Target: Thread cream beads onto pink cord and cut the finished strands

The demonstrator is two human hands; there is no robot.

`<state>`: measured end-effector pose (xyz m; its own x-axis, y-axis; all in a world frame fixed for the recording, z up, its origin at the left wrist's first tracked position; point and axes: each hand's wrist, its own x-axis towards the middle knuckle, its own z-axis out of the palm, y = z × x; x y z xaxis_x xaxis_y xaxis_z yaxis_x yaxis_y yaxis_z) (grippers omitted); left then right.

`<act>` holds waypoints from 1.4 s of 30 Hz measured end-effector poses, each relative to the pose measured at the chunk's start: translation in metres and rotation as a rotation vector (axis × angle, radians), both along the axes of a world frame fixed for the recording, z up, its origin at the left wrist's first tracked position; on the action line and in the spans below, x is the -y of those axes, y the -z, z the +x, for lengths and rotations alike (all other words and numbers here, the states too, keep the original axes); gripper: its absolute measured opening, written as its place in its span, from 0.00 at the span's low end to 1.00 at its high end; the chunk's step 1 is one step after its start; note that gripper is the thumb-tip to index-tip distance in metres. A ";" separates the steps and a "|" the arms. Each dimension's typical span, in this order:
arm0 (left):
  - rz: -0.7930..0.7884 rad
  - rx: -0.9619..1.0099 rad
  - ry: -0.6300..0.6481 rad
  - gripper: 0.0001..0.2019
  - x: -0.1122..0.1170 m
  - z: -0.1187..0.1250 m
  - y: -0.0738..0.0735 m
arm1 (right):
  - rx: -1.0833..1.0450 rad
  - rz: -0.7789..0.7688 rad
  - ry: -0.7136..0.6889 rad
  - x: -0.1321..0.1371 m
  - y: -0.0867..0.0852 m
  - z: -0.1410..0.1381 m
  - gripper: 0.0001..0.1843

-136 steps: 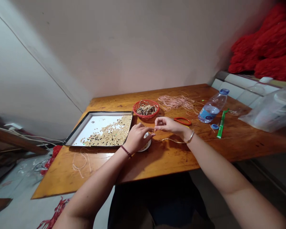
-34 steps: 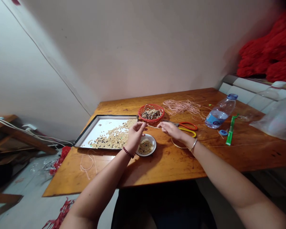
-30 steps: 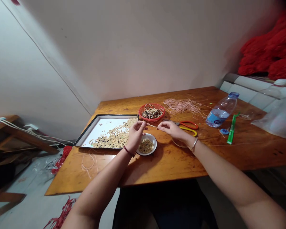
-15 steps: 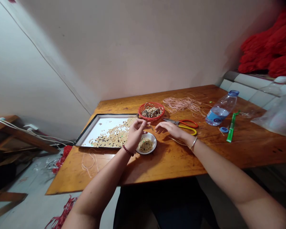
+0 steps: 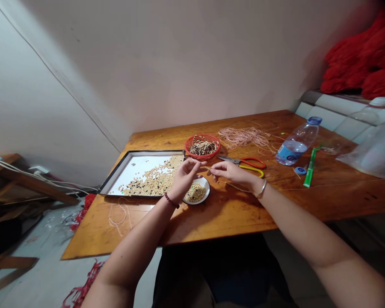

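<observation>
Here, the hands [image 5: 186, 174] [image 5: 229, 172] pinch a beaded strand [image 5: 207, 168], partly hiding the bowl [image 5: 206, 187], scissors [image 5: 237, 161] just beyond.

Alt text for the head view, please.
A person's left-hand grip and right-hand grip nearly meet over a wooden table, a thin yellowish piece between them. A string of beads lies by the right wrist; a tray and dish of beads, plus scissors, are nearby.

From my end I watch through 1 view, worn on the person's head, facing forward and down; it sits close enough that both forearms [image 5: 141, 239] reach up from the bottom edge, the worktop [image 5: 224, 222] spreads across the middle and the wall [image 5: 195, 64] fills the top.
</observation>
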<state>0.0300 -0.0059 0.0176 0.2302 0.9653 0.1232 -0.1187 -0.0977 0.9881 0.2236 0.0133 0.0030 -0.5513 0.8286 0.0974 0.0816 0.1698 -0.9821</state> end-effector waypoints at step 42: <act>0.331 -0.264 -0.103 0.13 0.002 -0.003 0.010 | -0.043 0.048 -0.033 0.009 -0.005 -0.014 0.17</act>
<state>0.0274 -0.0079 0.0080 0.1997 0.9032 0.3799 0.1613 -0.4128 0.8964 0.2097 0.0042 0.0082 -0.5729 0.8038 0.1605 0.0330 0.2183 -0.9753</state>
